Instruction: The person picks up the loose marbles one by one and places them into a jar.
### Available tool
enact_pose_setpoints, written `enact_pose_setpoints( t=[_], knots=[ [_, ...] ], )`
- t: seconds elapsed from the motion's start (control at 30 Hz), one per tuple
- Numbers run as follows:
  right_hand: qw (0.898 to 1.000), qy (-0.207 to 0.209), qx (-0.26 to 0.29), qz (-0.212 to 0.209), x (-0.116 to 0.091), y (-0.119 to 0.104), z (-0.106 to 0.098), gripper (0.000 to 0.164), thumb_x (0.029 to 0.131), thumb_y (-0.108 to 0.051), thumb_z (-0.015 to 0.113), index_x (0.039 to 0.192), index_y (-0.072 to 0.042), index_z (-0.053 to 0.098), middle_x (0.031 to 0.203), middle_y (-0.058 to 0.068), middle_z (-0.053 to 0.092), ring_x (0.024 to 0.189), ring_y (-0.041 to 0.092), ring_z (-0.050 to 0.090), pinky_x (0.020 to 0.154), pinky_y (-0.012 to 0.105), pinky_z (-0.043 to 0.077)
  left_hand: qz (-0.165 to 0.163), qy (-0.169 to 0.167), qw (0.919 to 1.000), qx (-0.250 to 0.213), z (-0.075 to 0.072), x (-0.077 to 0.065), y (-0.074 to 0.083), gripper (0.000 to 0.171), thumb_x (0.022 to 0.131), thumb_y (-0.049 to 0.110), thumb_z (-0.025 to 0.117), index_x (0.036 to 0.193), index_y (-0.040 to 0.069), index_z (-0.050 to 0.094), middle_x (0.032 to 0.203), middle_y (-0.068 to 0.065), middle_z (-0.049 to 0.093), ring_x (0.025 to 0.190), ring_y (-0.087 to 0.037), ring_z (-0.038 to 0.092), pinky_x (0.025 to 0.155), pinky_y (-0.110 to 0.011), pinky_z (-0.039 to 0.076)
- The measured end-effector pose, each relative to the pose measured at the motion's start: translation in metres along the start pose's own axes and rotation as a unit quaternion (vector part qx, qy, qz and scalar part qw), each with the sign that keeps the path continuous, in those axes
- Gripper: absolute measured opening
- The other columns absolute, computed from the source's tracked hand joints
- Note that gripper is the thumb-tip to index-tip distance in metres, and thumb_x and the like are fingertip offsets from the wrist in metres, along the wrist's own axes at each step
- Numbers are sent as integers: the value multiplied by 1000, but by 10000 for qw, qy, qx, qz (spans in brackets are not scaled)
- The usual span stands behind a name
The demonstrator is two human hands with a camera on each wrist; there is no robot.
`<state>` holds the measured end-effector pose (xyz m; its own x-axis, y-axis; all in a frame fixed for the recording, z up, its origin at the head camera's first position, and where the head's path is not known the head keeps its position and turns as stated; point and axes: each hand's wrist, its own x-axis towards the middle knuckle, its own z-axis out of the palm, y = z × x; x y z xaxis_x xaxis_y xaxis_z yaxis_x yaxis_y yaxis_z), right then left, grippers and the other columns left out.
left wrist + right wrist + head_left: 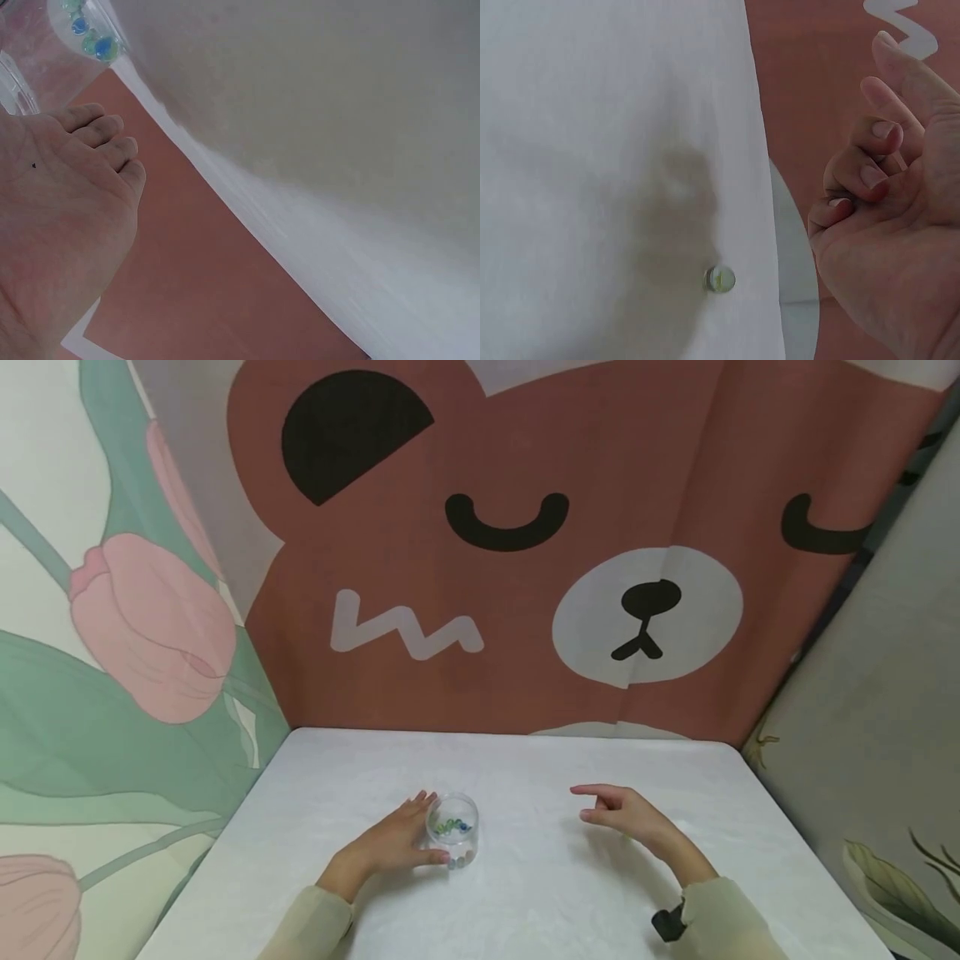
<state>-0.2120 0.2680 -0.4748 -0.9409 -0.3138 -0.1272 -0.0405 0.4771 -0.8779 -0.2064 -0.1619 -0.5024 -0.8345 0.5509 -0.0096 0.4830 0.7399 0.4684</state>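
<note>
A clear round jar (469,810) stands on the white table, with several green and blue glass marbles (452,827) inside. My left hand (393,837) holds it from the left side, thumb at the near wall and fingers along the far left. In the left wrist view, the jar's wall and marbles (103,48) show at the top left corner beyond the fingers. My right hand (626,814) hovers over the table to the right, holding nothing. Its index finger and thumb point left; the other fingers are curled. Below it, a clear marble (720,279) with a yellow streak lies on the cloth.
The white-covered table (525,893) ends at a back wall hung with a brown bear-print cloth (517,635). A tulip-print cloth (150,635) hangs at the left, and a grey patterned one (862,710) at the right. A dark band (667,923) sits at the right cuff.
</note>
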Motion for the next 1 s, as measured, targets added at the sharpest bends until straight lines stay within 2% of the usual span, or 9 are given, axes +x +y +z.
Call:
enact_pose_setpoints(
  t=[0.2, 0.6, 0.87, 1.0],
  knots=[
    [9996, 128, 73, 224, -6, 10, -9, 60, 90, -37, 78, 142, -14, 60, 81, 3, 54, 78, 18, 48, 62, 28, 41, 36, -16, 10000, -23, 0, 0, 1, 103, 88, 64, 67, 157, -2, 29, 164, -20, 28, 154, -36, 18, 126, -53, 17],
    [9990, -141, -304, 291, -17, 37, -27, 53, 94, -26, 73, 142, -8, 59, 75, 0, 53, 73, 15, 49, 64, 26, 40, -4, -13, 10000, 25, 1, -1, 2, 103, 88, 65, 66, 158, -1, 29, 164, -20, 28, 154, -37, 18, 126, -53, 17],
    [9975, -275, -605, 222, -20, 50, -33, 54, 93, -29, 74, 141, -8, 60, 73, -1, 53, 68, 12, 47, 59, 24, 38, -36, -32, 10000, 77, 1, -1, 1, 106, 86, 69, 65, 158, 1, 29, 164, -17, 28, 155, -34, 18, 126, -52, 18],
    [9962, -278, -743, 349, -20, 56, -35, 53, 92, -31, 75, 139, -10, 63, 73, -1, 54, 67, 12, 47, 57, 24, 38, -99, -63, 9999, 93, 2, 0, -1, 107, 85, 71, 64, 159, 2, 28, 165, -15, 27, 155, -32, 17, 127, -50, 17]
  ],
)
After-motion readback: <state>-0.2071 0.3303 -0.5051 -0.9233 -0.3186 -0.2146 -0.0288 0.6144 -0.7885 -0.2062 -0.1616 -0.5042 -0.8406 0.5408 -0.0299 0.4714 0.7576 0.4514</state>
